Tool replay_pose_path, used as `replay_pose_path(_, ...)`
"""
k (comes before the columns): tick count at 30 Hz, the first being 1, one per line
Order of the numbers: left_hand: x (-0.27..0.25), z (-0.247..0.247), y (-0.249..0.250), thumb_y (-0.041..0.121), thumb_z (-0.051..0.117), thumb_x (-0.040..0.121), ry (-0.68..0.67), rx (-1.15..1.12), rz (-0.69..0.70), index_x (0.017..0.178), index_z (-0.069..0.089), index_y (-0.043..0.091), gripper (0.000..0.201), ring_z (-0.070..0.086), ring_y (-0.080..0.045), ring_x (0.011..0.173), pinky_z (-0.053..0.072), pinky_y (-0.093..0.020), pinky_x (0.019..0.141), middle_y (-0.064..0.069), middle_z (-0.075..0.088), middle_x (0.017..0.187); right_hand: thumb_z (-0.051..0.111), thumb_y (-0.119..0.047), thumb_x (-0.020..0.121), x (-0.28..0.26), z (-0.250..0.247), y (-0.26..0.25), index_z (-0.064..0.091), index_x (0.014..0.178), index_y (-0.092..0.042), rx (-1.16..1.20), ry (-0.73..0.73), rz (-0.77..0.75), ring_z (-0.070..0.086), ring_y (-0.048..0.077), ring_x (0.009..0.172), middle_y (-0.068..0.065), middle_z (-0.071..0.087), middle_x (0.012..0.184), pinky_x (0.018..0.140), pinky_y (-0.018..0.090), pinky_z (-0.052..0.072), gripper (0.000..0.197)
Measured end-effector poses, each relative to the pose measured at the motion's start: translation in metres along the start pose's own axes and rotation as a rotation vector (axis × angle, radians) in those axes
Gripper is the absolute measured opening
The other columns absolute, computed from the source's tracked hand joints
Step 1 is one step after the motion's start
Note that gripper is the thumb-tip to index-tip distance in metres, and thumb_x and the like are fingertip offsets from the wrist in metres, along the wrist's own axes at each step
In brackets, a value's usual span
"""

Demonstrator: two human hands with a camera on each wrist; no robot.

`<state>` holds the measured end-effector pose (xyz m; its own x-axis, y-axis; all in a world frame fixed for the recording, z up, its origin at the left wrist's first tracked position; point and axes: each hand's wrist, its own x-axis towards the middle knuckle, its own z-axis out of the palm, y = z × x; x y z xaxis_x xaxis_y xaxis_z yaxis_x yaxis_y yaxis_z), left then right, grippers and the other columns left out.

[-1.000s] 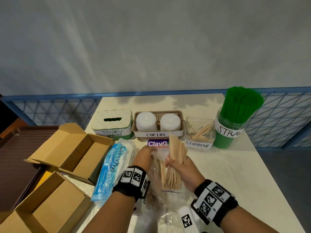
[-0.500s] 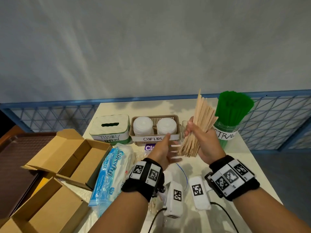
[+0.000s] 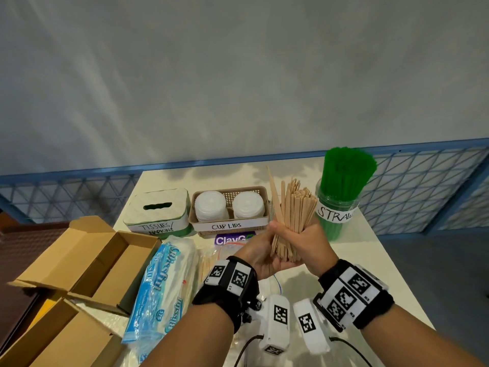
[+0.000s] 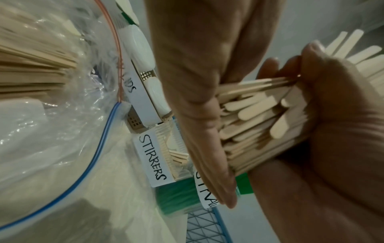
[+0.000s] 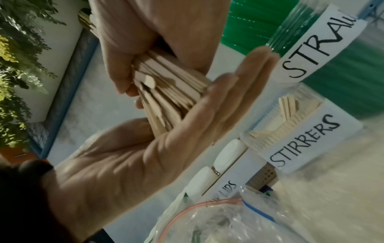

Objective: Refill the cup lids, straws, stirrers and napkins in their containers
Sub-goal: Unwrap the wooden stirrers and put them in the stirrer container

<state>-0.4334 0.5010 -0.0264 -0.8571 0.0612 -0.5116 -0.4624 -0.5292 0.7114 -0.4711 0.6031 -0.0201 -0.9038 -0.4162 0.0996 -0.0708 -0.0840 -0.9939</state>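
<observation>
Pale wooden stirrers (image 3: 292, 221), flat with rounded ends, stand as an upright bundle above the table (image 3: 365, 250), in front of the container row. The right hand (image 3: 308, 241) grips the bundle about its lower half, fingers curled round it. The left hand (image 3: 260, 254) lies flat, palm up and fingers straight, under the bundle's lower ends; the right wrist view shows those ends touching its palm. Both forearms reach forward side by side, each wearing a black band with printed square markers.

Stick ends sit uneven at both top and bottom, and one stick leans out to the left. The clear box labelled STIRRERS (image 5: 307, 141) holds a few sticks lying aslant; in the head view it is hidden behind the bundle. Right of it, a clear jar labelled for straws (image 3: 337, 215) is packed with green straws (image 3: 346, 168); its label is cut off by the jar's curve. A tan perforated basket (image 3: 229, 226) marked CUP LIDS holds two stacks of white lids (image 3: 211, 209). A white and green tissue box (image 3: 158, 214) stands furthest left.

Nearer the person lie a clear zip bag (image 4: 68, 125) holding more sticks, a blue and white tissue pack (image 3: 161, 284), and open cardboard boxes (image 3: 87, 263). Both wrist views are blurred at their edges.
</observation>
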Motion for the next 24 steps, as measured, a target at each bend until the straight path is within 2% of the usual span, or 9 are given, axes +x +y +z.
replay_pose_path(5, 0.013, -0.003, 0.001, 0.041, 0.030, 0.100, -0.031, 0.083, -0.035, 0.106, 0.060, 0.019, 0.038, 0.070, -0.023, 0.081, 0.059, -0.034, 0.071, -0.009, 0.071, 0.097, 0.066, -0.018, 0.083, 0.007, -0.008, 0.009, 0.061, 0.109, -0.004, -0.015, -0.002, 0.057, 0.065, 0.017, 0.095, 0.001, 0.068, 0.092, 0.082, 0.024, 0.054, 0.030)
replay_pose_path(7, 0.018, -0.003, 0.009, 0.044, 0.033, 0.098, 0.004, 0.223, -0.010, 0.111, 0.056, 0.017, 0.037, 0.070, -0.022, 0.076, 0.060, -0.030, 0.067, -0.012, 0.067, 0.101, 0.064, -0.022, 0.084, 0.018, -0.013, 0.005, 0.064, 0.096, -0.008, -0.038, 0.020, 0.047, 0.066, 0.013, 0.087, -0.002, 0.067, 0.084, 0.078, 0.025, 0.054, 0.018)
replay_pose_path(8, 0.023, -0.004, 0.014, 0.044, 0.033, 0.098, 0.043, 0.285, 0.025, 0.113, 0.054, 0.014, 0.039, 0.069, -0.023, 0.078, 0.059, -0.030, 0.071, -0.014, 0.065, 0.103, 0.064, -0.022, 0.084, 0.025, -0.017, 0.002, 0.063, 0.087, -0.012, -0.037, 0.036, 0.027, 0.065, 0.011, 0.080, -0.002, 0.066, 0.078, 0.075, 0.025, 0.054, 0.010)
replay_pose_path(10, 0.037, -0.008, 0.026, 0.039, 0.029, 0.100, 0.157, 0.409, 0.167, 0.105, 0.054, 0.009, 0.039, 0.064, -0.025, 0.088, 0.054, -0.032, 0.080, -0.013, 0.064, 0.099, 0.063, -0.018, 0.085, 0.043, -0.023, -0.004, 0.059, 0.080, -0.015, -0.014, 0.098, -0.038, 0.063, 0.007, 0.067, -0.001, 0.063, 0.070, 0.069, 0.023, 0.053, 0.007)
replay_pose_path(12, 0.054, -0.010, 0.038, 0.028, 0.030, 0.102, 0.296, 0.495, 0.391, 0.095, 0.055, 0.013, 0.029, 0.060, -0.025, 0.091, 0.049, -0.032, 0.083, -0.009, 0.062, 0.096, 0.062, -0.012, 0.086, 0.064, -0.029, -0.007, 0.058, 0.087, -0.009, 0.017, 0.188, -0.085, 0.062, 0.001, 0.061, 0.002, 0.061, 0.070, 0.063, 0.016, 0.053, 0.005)
replay_pose_path(14, 0.070, -0.008, 0.049, 0.022, 0.034, 0.100, 0.433, 0.623, 0.550, 0.105, 0.056, 0.012, 0.025, 0.056, -0.027, 0.100, 0.043, -0.035, 0.090, -0.009, 0.060, 0.103, 0.062, -0.010, 0.087, 0.084, -0.032, -0.003, 0.057, 0.097, -0.002, 0.007, 0.257, -0.116, 0.060, -0.005, 0.057, 0.003, 0.061, 0.072, 0.059, 0.011, 0.050, 0.014)
replay_pose_path(16, 0.082, -0.001, 0.055, 0.022, 0.034, 0.100, 0.524, 0.730, 0.627, 0.121, 0.051, 0.009, 0.030, 0.052, -0.023, 0.111, 0.037, -0.027, 0.092, -0.008, 0.059, 0.118, 0.064, -0.011, 0.086, 0.100, -0.031, 0.006, 0.056, 0.098, -0.004, -0.013, 0.295, -0.097, 0.059, -0.006, 0.056, 0.001, 0.061, 0.071, 0.057, 0.009, 0.048, 0.016)
replay_pose_path(19, 0.101, 0.005, 0.055, 0.023, 0.031, 0.102, 0.526, 0.723, 0.685, 0.129, 0.046, 0.010, 0.034, 0.048, -0.019, 0.119, 0.032, -0.021, 0.092, -0.006, 0.054, 0.129, 0.066, -0.013, 0.084, 0.114, -0.025, 0.027, 0.056, 0.095, -0.010, -0.028, 0.323, -0.044, 0.060, -0.004, 0.059, -0.001, 0.062, 0.073, 0.061, 0.014, 0.050, 0.014)
replay_pose_path(24, 0.117, 0.008, 0.047, 0.040, 0.019, 0.100, 0.355, 0.574, 0.693, 0.130, 0.046, 0.016, 0.047, 0.049, -0.010, 0.114, 0.036, -0.026, 0.103, -0.002, 0.055, 0.127, 0.062, -0.014, 0.087, 0.117, -0.012, 0.058, 0.059, 0.109, -0.009, -0.081, 0.330, 0.102, 0.063, 0.017, 0.075, 0.004, 0.065, 0.084, 0.068, 0.028, 0.055, 0.023)
